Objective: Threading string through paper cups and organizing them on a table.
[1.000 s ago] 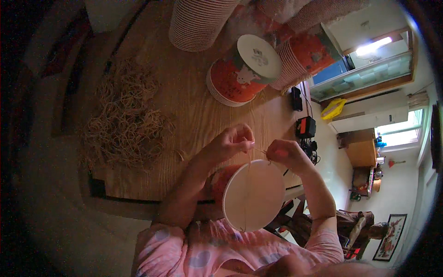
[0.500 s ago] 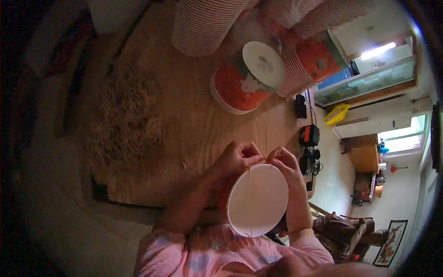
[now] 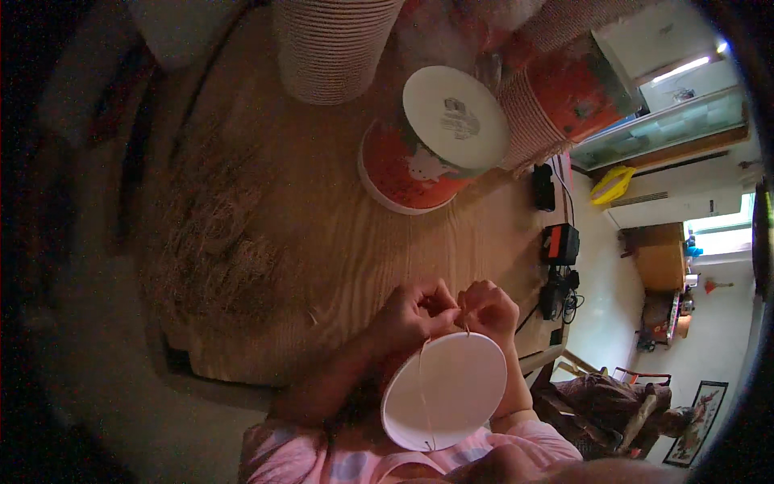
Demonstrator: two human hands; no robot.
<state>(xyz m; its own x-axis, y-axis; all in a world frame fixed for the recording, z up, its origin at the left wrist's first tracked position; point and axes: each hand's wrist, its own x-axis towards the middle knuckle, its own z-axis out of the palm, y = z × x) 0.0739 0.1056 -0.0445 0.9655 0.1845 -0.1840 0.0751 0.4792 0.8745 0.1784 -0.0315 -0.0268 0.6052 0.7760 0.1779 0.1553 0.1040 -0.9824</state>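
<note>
A red paper bucket with a white round end (image 3: 459, 395) rests against my body, its white end facing up. A thin tan cord (image 3: 425, 403) runs across that end from the near edge to the far edge. Just past the far edge, my left hand (image 3: 415, 313) is closed in a pinch. Beside it my right hand (image 3: 490, 308) is also closed, fingertips meeting the left's. A strand of the cord reaches from the rim up to the fingers; the exact grip between the fingertips is too small to see.
A red bucket (image 3: 407, 173) stands upside down on the wooden table (image 3: 347, 218). Tall nested stacks of buckets (image 3: 334, 56) stand at the far side. A tangled heap of tan cords (image 3: 214, 242) lies left. Black adapters (image 3: 560, 244) sit along the right edge. Another person (image 3: 605, 407) sits at right.
My hands and the bucket's white end have shifted toward me in the picture as the view moved. Both hands have moved farther off the rim, with the cord strand drawn up from it.
</note>
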